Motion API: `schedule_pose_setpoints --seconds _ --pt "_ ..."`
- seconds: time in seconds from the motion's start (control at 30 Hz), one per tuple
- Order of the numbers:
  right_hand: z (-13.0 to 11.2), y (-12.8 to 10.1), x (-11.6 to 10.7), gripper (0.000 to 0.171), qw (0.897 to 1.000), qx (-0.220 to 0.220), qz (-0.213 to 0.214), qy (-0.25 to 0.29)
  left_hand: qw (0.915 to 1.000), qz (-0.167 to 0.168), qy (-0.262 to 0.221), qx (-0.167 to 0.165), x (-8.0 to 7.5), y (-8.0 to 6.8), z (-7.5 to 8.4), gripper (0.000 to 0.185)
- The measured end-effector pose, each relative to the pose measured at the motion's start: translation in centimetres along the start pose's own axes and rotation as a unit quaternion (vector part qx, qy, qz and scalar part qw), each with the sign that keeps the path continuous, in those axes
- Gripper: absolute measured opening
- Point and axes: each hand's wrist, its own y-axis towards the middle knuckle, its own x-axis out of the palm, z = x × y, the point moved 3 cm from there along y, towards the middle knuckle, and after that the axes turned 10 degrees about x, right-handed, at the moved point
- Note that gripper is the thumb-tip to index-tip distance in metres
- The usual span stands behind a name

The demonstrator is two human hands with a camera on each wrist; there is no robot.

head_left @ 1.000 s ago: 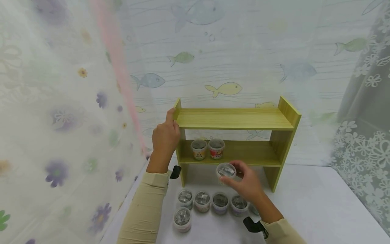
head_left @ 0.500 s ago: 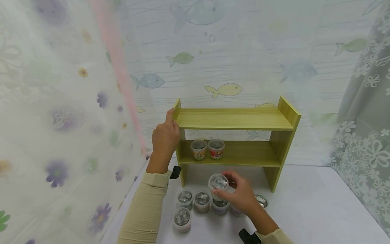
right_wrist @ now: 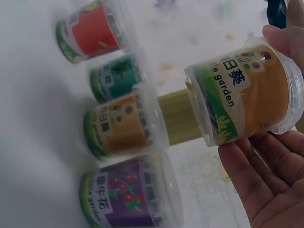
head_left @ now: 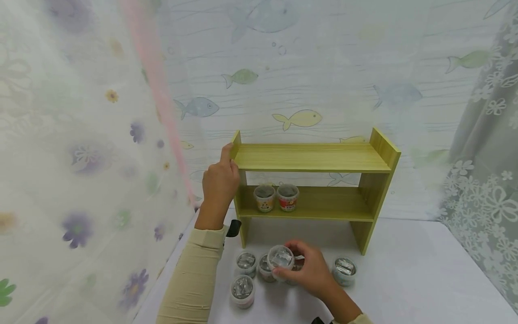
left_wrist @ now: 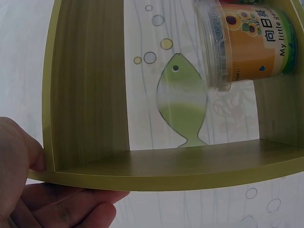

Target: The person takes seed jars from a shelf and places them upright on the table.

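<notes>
My left hand grips the left side panel of a small yellow-green wooden shelf; the left wrist view has the thumb and fingers on either side of the panel's edge. My right hand holds a clear plastic cup with an orange sunflower label, thumb on one side and fingers on the other. In the head view this cup overlaps the row of cups on the table. An orange-labelled cup and a red-labelled cup stand side by side on the middle board.
Around the right hand, similar cups stand on the white table: one at the front left, another behind it, one at the right. In the right wrist view, red, teal and purple labels show. Patterned curtains hang behind.
My right hand has carried its cup left and toward me, away from the shelf, over the table row. The cup at the right has come into full view. The left hand stays put.
</notes>
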Motion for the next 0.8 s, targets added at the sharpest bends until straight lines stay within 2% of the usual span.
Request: schedule_pose_setpoints --seconds 0.27,0.47,0.8 --pt "0.8 -0.9 1.7 0.059 1.000 -0.002 -0.017 -0.013 1.0000 -0.001 0.002 0.002 0.0 0.0 0.0 0.044" --pt "1.4 -1.3 2.8 0.058 0.999 -0.018 -0.017 -0.045 1.0000 -0.002 0.001 0.004 0.1 0.0 0.0 0.044" --pt "2.4 -1.9 4.1 0.062 0.997 -0.046 -0.030 -0.062 0.9999 0.006 0.001 0.009 0.1 -0.1 0.0 0.044"
